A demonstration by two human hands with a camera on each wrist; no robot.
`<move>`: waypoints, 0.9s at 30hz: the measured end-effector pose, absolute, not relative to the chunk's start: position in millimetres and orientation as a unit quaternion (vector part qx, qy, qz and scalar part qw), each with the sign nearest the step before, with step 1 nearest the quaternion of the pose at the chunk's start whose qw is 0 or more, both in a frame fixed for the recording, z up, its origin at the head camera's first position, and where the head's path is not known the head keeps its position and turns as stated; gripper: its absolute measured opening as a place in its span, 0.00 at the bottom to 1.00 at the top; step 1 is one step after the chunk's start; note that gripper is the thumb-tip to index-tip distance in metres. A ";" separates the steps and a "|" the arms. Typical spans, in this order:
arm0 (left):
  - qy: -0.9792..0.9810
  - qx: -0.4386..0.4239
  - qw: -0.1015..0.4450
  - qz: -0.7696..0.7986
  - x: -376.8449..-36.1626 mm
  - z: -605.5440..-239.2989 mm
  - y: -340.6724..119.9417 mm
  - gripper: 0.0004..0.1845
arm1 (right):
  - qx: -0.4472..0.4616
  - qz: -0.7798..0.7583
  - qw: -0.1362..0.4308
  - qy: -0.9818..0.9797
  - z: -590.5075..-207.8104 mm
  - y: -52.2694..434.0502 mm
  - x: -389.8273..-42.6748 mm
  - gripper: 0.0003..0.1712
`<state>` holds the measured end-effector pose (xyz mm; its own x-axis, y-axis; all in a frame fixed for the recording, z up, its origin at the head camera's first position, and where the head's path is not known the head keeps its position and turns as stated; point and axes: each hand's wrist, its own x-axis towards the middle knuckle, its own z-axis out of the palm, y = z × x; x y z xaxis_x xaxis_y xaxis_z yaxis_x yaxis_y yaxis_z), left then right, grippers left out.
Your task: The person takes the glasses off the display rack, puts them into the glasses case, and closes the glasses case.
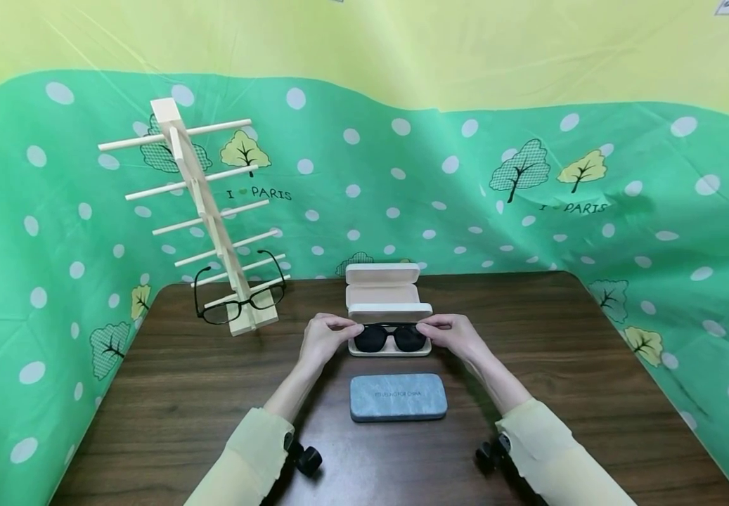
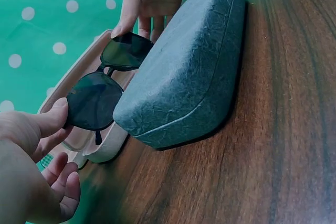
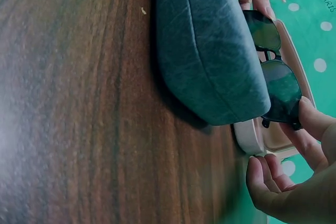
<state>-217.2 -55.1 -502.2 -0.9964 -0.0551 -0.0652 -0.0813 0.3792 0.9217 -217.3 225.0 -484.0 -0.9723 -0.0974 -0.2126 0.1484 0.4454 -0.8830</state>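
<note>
A pair of black sunglasses [image 1: 372, 339] is held level over the lower half of an open pale glasses case [image 1: 382, 308]. My left hand [image 1: 326, 339] pinches the left end of the frame between thumb and fingers. At the other end, my right hand [image 1: 455, 336] pinches the frame the same way. Both dark lenses [image 2: 94, 100] face toward me in the left wrist view. Nearer to me lies a shut blue glasses case [image 1: 398, 398] with small lettering on its lid; in the right wrist view this blue case [image 3: 210, 51] hides part of the sunglasses.
A wooden display rack [image 1: 202, 200] with several pegs stands at the back left of the brown table [image 1: 225, 393]. Clear glasses with black frames [image 1: 221, 322] hang on its lower pegs. A green dotted cloth [image 1: 396, 176] hangs behind the table.
</note>
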 end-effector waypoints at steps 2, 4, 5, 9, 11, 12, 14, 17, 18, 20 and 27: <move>0.829 -0.044 0.011 0.558 -218.5 -503.7 -54.4 0.12 | 0.025 -0.530 0.121 0.839 -485.2 224.3 -218.6 0.20; 0.828 -0.048 0.009 0.559 -219.7 -504.6 -53.8 0.12 | 0.036 -0.531 0.124 0.838 -485.7 223.2 -219.6 0.21; 0.828 -0.049 0.007 0.558 -220.3 -504.9 -53.5 0.12 | 0.038 -0.528 0.125 0.839 -485.8 222.6 -220.2 0.21; 0.830 -0.061 0.005 0.555 -222.4 -505.3 -52.6 0.12 | 0.048 -0.522 0.128 0.842 -486.8 221.4 -223.4 0.22; 0.831 -0.066 0.006 0.552 -223.3 -505.4 -52.2 0.13 | 0.049 -0.520 0.129 0.843 -487.9 221.5 -225.2 0.23; 0.833 -0.068 0.006 0.550 -223.9 -505.4 -51.9 0.13 | 0.052 -0.521 0.129 0.842 -488.8 221.7 -226.2 0.22; 0.836 -0.069 0.003 0.544 -224.3 -505.0 -51.7 0.13 | 0.059 -0.522 0.126 0.842 -490.0 221.4 -227.7 0.22; 0.843 -0.068 -0.006 0.534 -224.7 -504.5 -51.1 0.13 | 0.067 -0.520 0.120 0.843 -491.6 220.8 -229.3 0.21; 0.844 -0.068 -0.009 0.531 -224.9 -504.7 -51.0 0.13 | 0.072 -0.520 0.117 0.843 -492.0 220.4 -229.6 0.21; 0.848 -0.068 -0.015 0.526 -225.2 -505.1 -50.6 0.13 | 0.074 -0.515 0.112 0.846 -492.7 220.0 -229.7 0.21; 0.852 -0.083 -0.020 0.516 -225.8 -506.0 -47.7 0.13 | 0.088 -0.510 0.084 0.852 -495.4 220.6 -228.3 0.21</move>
